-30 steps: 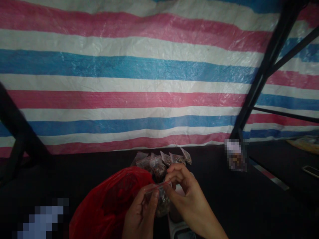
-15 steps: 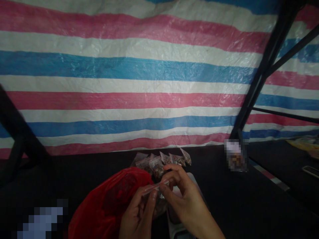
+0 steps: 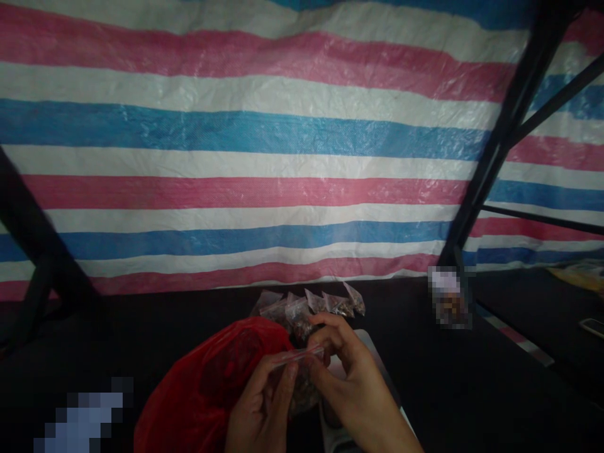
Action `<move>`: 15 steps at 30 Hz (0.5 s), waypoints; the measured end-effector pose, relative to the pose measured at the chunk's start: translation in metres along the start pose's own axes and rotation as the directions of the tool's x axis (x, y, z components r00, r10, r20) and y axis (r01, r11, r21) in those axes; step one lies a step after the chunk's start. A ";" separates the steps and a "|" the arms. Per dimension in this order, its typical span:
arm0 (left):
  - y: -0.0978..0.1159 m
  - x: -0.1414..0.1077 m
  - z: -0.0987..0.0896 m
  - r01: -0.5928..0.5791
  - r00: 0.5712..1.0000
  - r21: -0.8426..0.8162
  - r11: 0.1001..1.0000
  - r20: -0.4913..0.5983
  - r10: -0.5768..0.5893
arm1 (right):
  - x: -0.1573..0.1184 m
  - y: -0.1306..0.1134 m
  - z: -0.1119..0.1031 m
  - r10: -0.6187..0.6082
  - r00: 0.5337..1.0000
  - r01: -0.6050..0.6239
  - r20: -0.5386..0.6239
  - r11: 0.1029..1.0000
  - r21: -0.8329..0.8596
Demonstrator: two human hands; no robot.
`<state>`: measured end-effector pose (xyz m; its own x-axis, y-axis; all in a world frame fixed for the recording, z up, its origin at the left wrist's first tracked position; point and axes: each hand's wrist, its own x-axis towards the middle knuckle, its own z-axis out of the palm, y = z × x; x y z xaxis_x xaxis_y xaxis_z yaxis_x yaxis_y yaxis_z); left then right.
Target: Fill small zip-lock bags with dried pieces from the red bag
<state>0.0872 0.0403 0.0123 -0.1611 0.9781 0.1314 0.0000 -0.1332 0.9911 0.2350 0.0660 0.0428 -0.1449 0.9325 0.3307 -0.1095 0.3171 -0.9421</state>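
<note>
A clear zip bag (image 3: 304, 393) with brownish contents hangs between my hands; what exactly fills it is too dim to make out. My left hand (image 3: 264, 399) pinches the left end of its top edge between thumb and fingers. At the right end of the same edge, my right hand (image 3: 342, 371) pinches with thumb and index finger. A red plastic bag (image 3: 189, 384) stands open-mouthed just left of my left hand. Partly hidden beneath my right hand is a pale flat device (image 3: 372, 346), which looks like a small scale.
Several filled clear bags (image 3: 299, 311) lie in a row behind my hands on the black table (image 3: 425, 390). A blurred-out packet (image 3: 450, 299) is by the right dark post (image 3: 488, 170). Striped plastic sheeting (image 3: 245, 189) closes off the back. A phone-like object (image 3: 592, 327) lies far right.
My right fingers have shifted slightly along the zip bag's top edge, both hands still pinching it. The whole view has moved a little.
</note>
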 end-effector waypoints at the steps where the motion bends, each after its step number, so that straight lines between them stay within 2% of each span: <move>1: 0.001 0.000 0.000 0.004 1.000 0.002 1.000 -0.015 -0.004 | 0.000 0.000 0.000 -0.011 1.000 0.010 -0.010 1.000 -0.012; 8: 0.006 -0.003 0.006 0.022 0.993 -0.057 0.998 -0.111 -0.028 | -0.001 0.001 0.000 -0.014 1.000 0.015 0.014 0.999 -0.049; 12: 0.006 -0.004 0.009 -0.007 0.998 -0.022 1.000 -0.064 0.005 | -0.002 0.000 0.003 -0.010 1.000 0.010 0.013 0.998 -0.060; 15: 0.006 -0.006 0.008 -0.009 0.992 -0.004 1.000 -0.124 0.009 | -0.004 -0.004 0.004 -0.003 1.000 0.004 0.023 1.000 -0.021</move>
<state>0.0965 0.0350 0.0177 -0.2823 0.9496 0.1364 -0.0025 -0.1429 0.9897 0.2321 0.0607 0.0454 -0.1674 0.9273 0.3349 -0.0891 0.3241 -0.9418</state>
